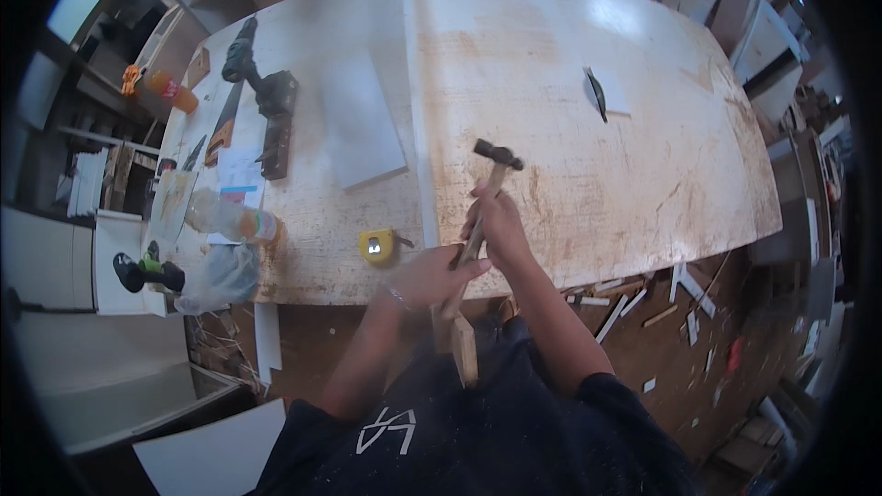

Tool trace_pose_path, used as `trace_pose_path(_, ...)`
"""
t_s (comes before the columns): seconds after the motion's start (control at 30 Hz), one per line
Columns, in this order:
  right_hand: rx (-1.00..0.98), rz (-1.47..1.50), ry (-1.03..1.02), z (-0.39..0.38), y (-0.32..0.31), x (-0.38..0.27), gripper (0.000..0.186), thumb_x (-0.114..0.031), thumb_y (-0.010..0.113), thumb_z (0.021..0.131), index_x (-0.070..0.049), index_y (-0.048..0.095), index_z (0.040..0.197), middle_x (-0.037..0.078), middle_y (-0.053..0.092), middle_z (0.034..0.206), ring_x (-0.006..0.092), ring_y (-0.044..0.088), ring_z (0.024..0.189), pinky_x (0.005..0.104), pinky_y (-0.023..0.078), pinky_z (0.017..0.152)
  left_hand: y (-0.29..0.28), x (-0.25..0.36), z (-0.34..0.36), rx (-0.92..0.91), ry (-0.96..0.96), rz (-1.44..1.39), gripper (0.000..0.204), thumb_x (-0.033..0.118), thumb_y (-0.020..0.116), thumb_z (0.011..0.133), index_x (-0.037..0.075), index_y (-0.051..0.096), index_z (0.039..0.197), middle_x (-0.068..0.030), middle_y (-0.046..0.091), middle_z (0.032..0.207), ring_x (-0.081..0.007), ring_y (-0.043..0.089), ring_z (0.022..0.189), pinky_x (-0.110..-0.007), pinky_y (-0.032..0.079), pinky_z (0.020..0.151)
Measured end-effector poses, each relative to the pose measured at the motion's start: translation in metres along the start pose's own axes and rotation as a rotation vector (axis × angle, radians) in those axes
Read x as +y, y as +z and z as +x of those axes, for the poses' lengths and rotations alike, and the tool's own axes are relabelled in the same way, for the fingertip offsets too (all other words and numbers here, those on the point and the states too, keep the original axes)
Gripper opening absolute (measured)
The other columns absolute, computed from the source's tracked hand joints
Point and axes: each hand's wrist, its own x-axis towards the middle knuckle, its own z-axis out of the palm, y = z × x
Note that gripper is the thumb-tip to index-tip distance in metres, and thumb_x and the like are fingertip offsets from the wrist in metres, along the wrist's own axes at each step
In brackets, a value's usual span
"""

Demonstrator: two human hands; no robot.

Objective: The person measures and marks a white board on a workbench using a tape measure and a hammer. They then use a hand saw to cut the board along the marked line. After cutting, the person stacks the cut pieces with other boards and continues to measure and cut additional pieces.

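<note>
Pale wood fills both my hands: the handle of a hammer (499, 155), its dark head tipped up over the table (680, 174), near the middle of the front edge. My right hand (502, 223) is clamped around the handle below the head; my left hand (425, 277) wraps it lower down, the pair of grips probably meant to steady it. A wooden block (465, 351) shows beneath, and I can't tell whether it joins the handle. Just left, a yellow tape measure (377, 244) sits by the front edge, likely for easy reach; a saw (220, 141) and a dark power drill (241, 60) lie toward the left edge, perhaps leaving working room. The tabletop is whitish, scuffed brown; offcuts (696, 291) litter the floor (675, 381) below its front edge's right half.
</note>
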Motion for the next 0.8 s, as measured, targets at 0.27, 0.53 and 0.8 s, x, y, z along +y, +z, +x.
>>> trace_pose_path(0.27,0.067,0.114,0.38,0.021,-0.015,0.057,0.036,-0.032,0.047,0.103,0.002,0.053,0.114,0.006,0.05,0.063,0.0178,0.049,0.045,0.0331,0.042,0.042,-0.016,-0.092,0.125,0.738,-0.041,-0.181,0.056,0.048,0.045,0.104,-0.002,0.058,0.129,-0.025,0.063,0.121,-0.0361,0.059,0.116,-0.041,0.046,0.1)
trace_pose_path(0.53,0.01,0.113,0.427,0.043,0.028,0.063,0.03,-0.025,0.049,0.099,0.004,0.055,0.104,0.009,0.052,0.061,0.0198,0.051,0.043,0.0351,0.042,0.04,-0.014,-0.086,0.138,0.688,-0.082,-0.265,0.063,0.049,0.035,0.107,-0.003,0.055,0.135,-0.0286,0.061,0.127,-0.0437,0.058,0.119,-0.045,0.043,0.102)
trace_pose_path(0.8,-0.063,0.119,0.219,0.161,0.038,-0.008,0.04,-0.032,0.049,0.104,0.005,0.045,0.119,0.011,0.055,0.074,0.0191,0.051,0.044,0.035,0.044,0.04,-0.016,-0.085,0.134,0.779,-0.155,-0.138,0.063,0.054,0.041,0.104,0.0,0.059,0.13,-0.0301,0.065,0.119,-0.0473,0.059,0.117,-0.048,0.045,0.098)
